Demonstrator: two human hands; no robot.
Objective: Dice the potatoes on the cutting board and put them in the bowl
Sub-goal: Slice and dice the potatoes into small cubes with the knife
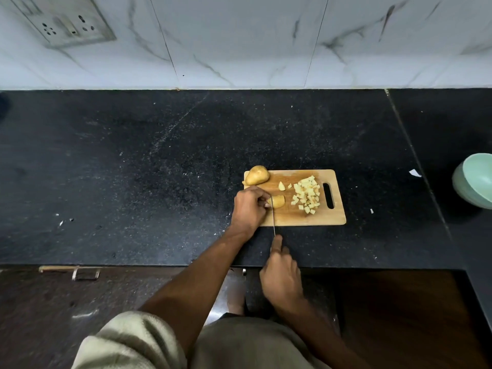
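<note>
The left hand point(249, 206) pinched a potato piece point(277, 201) on the cutting board point(306, 218) while the right hand point(281, 275) gripped the knife point(273, 219), so curled fingers, kept behind the blade, and even cuts seemed wise.

The counter point(133, 169) is black with small white specks, and the wall tiles point(239, 41) are white with grey veins. The cutting board point(298, 217) is light brown wood, the potato cubes point(307, 194) pale yellow, the bowl point(476, 179) mint green.
</note>
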